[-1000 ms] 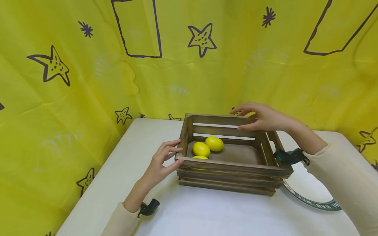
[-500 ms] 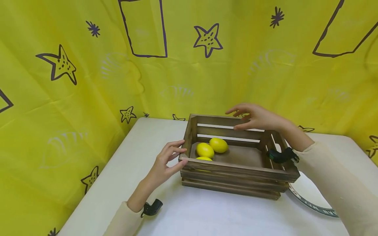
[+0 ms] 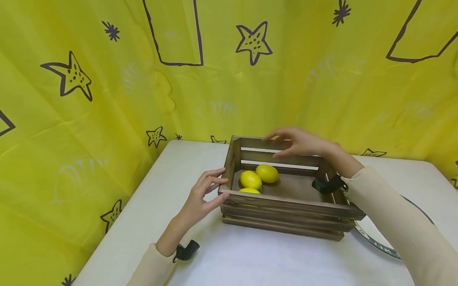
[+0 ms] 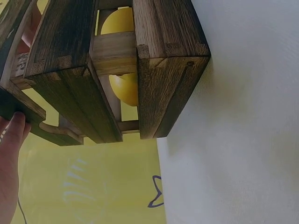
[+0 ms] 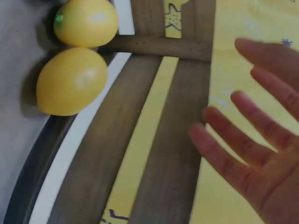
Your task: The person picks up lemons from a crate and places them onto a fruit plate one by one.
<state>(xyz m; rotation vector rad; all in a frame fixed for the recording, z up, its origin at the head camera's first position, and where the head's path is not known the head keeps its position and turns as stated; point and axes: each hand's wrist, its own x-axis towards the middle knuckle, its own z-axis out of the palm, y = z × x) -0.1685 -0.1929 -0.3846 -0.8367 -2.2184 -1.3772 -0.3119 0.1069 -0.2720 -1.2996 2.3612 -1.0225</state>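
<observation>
A dark wooden slatted crate (image 3: 293, 203) stands on the white table with three lemons inside at its left end. The rear lemon (image 3: 267, 173) lies beside a second lemon (image 3: 250, 180), while the front slat partly hides the third lemon (image 3: 249, 191). My left hand (image 3: 200, 198) rests its fingertips against the crate's upper left edge, fingers loosely spread; the left wrist view has a fingertip on the top slat. Over the back of the crate hovers my right hand (image 3: 300, 142), fingers spread and holding nothing. In the right wrist view, a lemon (image 5: 72, 81) sits below and left of those fingers.
A white plate with a dark patterned rim (image 3: 375, 244) lies right of the crate, partly covered by my right sleeve (image 3: 397, 222). Behind the table (image 3: 171, 167) hangs a yellow curtain (image 3: 214, 87) with starfish drawings.
My right hand has moved left over the crate, nearer the lemons. My left hand keeps its place at the crate's left edge. The head view has shifted slightly.
</observation>
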